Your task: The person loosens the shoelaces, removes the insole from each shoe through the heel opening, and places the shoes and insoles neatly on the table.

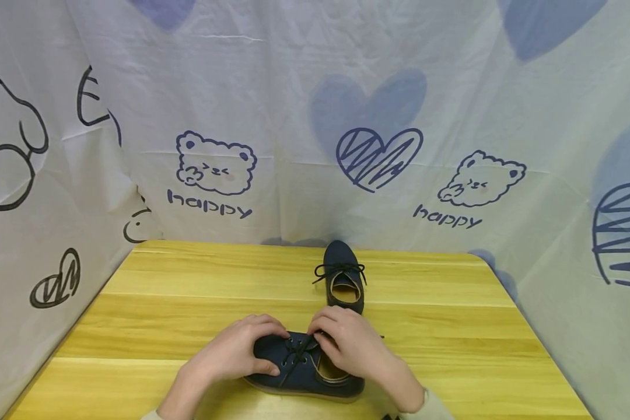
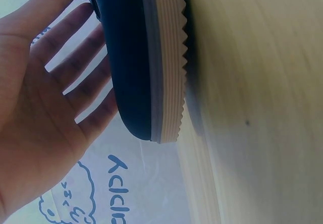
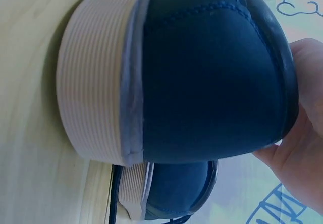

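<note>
Head view: A near shoe [image 1: 299,378] is positioned flat on its sole at the near side of the table [image 1: 189,291]. Its long axis is set crosswise to the person, with the toe to the left and the heel to the right. The toe half is spanned by the left hand [image 1: 241,347], with the thumb placed on the near side and the fingers on the far side. The right hand [image 1: 354,344] is held over the foot opening; its thumb and forefinger appear to be pinched on the lace [image 1: 296,354]. The lace crossing is thus located between the two sets of fingertips, nearer to those of the right hand. A far shoe [image 1: 339,255] is placed just beyond the right hand, toe pointed away, with its lace tied in a bow. A printed cloth [image 1: 294,116] is hung behind.

Left wrist view: The toe and ridged sole [image 2: 169,62] are shown; the left fingers are extended along the shoe's far side.

Right wrist view: The heel is seen nearest the camera, with the right hand behind it. The right fingertips are hidden, so the pinch cannot be confirmed here.
</note>
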A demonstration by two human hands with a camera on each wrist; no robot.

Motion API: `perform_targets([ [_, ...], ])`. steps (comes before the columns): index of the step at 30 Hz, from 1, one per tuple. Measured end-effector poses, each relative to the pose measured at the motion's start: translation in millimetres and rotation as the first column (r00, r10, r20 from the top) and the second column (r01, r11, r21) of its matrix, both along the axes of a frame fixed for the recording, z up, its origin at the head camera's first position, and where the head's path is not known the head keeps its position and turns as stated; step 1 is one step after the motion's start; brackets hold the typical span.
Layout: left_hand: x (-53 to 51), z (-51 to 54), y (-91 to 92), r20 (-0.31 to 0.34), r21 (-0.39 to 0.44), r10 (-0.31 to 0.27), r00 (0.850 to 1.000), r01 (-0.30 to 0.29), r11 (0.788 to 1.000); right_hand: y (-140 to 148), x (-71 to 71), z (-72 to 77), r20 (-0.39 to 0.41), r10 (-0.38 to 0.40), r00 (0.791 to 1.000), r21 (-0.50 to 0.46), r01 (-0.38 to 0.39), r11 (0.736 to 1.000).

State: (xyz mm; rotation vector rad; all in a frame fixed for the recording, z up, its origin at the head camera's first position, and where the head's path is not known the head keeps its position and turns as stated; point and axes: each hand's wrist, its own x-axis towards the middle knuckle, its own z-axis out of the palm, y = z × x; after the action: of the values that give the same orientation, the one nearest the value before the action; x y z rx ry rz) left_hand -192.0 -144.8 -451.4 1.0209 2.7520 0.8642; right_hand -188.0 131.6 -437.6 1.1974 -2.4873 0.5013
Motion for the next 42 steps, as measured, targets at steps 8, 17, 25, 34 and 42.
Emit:
perform_targets([
  [8,-0.2,-1.3,-0.1,0.001,0.005,0.001,1.0,-0.001,1.0,6.8,-5.5,1.5,-0.042,-0.038,0.998,-0.025,0.037,0.999],
  [17,0.7,-1.2,0.2,-0.004,-0.004,-0.003,1.0,0.003,1.0,15.2,-10.2,2.6,-0.076,-0.054,0.996,-0.102,0.046,0.994],
  [25,1.8,-0.8,0.9,-0.003,-0.005,0.007,1.0,-0.007,1.0,17.7,-10.9,3.8,-0.08,-0.149,0.986,-0.16,0.135,0.978],
  [34,2.0,-1.0,1.7,-0.017,-0.013,0.015,1.0,-0.015,1.0,17.3,-10.6,0.8,0.01,-0.375,0.927,-0.288,0.362,0.887],
  [42,0.8,-1.8,1.0,-0.016,-0.013,0.008,1.0,-0.008,1.0,15.9,-9.2,-0.6,0.141,-0.39,0.91,-0.092,0.404,0.91],
])
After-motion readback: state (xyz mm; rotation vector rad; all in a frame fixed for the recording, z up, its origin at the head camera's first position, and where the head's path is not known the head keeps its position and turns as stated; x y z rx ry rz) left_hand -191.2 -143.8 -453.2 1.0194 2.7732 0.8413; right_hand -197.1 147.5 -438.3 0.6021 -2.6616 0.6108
